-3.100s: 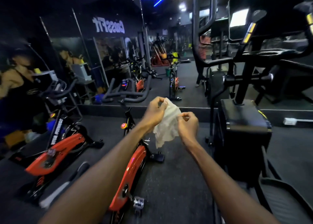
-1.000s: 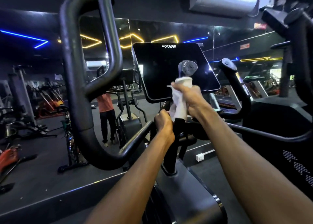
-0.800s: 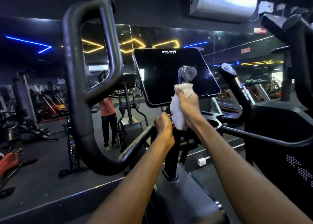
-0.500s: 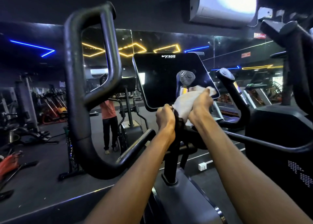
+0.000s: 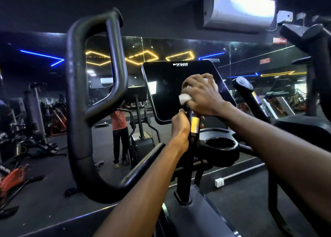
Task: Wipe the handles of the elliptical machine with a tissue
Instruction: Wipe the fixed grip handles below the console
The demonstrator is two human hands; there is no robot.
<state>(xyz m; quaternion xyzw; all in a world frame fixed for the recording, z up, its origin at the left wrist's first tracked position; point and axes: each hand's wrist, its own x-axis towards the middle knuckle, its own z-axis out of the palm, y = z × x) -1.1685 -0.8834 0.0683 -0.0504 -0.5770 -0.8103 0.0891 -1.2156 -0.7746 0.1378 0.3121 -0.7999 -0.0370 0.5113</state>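
– Mirrored gym wall [image 5: 250, 61] behind; where's the tissue [image 5: 184, 98]?
– Right hand [image 5: 200, 91] clamps it over the inner handle [image 5: 194, 127] top; left hand [image 5: 180, 125] grips the stem below. Best twist fully round the cap.
– Any writing?
– Console [image 5: 170, 90] reads "VIVA FITNESS"

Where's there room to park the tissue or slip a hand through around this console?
The cup holder, right of the short handle, looks empty. A hand could pass through the loop of the big left handle. It is crowded at the short handle's top: left hand below, right hand with tissue above.
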